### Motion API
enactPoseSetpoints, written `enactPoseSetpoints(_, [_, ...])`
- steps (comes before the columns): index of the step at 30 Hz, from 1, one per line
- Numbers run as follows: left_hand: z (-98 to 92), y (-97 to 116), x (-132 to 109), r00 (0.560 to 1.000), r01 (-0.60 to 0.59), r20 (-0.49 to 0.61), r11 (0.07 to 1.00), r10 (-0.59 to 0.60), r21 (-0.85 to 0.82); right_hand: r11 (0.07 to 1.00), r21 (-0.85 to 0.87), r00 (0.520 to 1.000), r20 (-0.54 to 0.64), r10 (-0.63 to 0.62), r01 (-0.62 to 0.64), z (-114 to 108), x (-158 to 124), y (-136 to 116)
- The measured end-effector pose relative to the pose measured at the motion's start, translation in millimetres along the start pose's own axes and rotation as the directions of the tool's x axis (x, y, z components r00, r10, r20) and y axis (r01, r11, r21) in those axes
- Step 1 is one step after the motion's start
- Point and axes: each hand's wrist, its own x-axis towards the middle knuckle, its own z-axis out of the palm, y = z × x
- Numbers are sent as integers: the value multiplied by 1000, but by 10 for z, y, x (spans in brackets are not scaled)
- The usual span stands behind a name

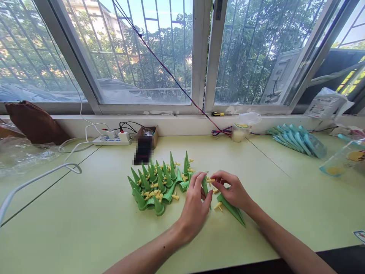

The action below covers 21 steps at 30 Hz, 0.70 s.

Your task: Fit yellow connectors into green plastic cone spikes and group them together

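Observation:
My left hand point(196, 203) is closed around a green plastic cone spike point(205, 187), holding it point down. My right hand point(232, 189) pinches a small yellow valve piece point(211, 180) against the side of that cone. Under my right wrist lies another green cone point(231, 209) with a yellow piece point(218, 206) beside it. To the left stands a cluster of several green cones with yellow valves point(158, 184) on the pale green table point(85, 213).
A white power strip point(112, 140) with cables and a small cardboard box point(148, 134) sit by the windowsill. A white cable loop point(42, 176) crosses the left. A stack of teal packets point(298, 140), a small jar point(238, 132) and plastic bags point(327, 103) lie at the right.

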Motion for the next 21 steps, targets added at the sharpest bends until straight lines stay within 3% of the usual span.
enactPoseSetpoints(10, [26,-33,-25,999,1,34,1000,-1,-10,993,-118,1000,6,24,-23,-1,14,72])
enactPoseSetpoints(21, [18,-40,-13,1000,-10,28,1000,10,-3,997,-64,996,68,51,-46,2,8,32])
